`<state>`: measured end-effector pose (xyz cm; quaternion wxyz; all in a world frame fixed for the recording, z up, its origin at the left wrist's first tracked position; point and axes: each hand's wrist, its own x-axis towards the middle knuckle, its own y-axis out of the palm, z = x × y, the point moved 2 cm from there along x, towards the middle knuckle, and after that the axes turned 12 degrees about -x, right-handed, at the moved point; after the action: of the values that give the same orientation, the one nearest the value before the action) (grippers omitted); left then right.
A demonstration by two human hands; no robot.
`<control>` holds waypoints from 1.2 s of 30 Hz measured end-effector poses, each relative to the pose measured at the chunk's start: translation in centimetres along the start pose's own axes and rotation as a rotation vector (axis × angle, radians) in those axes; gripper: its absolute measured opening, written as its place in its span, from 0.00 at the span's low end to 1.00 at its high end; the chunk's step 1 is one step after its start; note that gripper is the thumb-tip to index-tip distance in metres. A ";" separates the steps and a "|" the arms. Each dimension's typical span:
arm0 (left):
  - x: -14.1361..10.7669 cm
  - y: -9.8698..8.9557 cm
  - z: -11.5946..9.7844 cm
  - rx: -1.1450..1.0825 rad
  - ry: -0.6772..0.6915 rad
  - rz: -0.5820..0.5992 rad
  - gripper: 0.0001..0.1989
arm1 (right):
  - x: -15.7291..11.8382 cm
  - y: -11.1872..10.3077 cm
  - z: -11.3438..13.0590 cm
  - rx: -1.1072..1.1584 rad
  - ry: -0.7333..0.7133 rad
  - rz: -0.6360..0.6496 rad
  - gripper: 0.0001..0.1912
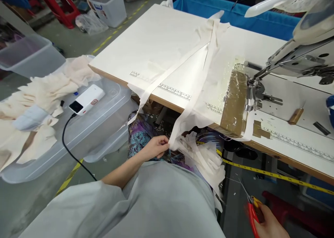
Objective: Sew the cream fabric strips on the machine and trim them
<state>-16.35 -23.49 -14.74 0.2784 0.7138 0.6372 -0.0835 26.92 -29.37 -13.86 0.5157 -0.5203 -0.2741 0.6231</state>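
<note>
L hand [156, 148] pinches a long, thin cream-fabric strip [195, 98] just off front edge of white, brown-edged table [135, 39], rest draped across it, w/ R hand [271, 222] below same edge gripping red-and-yellow-handled metal scissors [252, 215].

The white table [146, 46] (ruler-marked along its front) carries pale fabric strips [205, 78] and a sewing machine [310, 57].

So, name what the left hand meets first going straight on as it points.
Past the cream strip it holds, the left hand would probably meet the bunched cream fabric first, though depth is unclear.
</note>
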 end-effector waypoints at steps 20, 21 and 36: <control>-2.4 0.5 1.0 -0.399 -0.163 0.033 0.24 | 8.0 3.3 23.2 -0.056 -0.772 0.756 0.26; -2.4 0.5 1.0 -0.398 -0.163 0.028 0.24 | 8.1 3.4 23.3 -0.103 -0.779 0.723 0.26; -2.1 0.1 0.9 -0.369 -0.169 0.017 0.25 | 7.5 3.3 23.3 -0.415 -0.793 0.350 0.22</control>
<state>-16.38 -25.79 -14.45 0.4574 0.6467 0.6100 -0.0227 4.63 -18.90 -12.37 0.1440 -0.3727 -0.4766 0.7830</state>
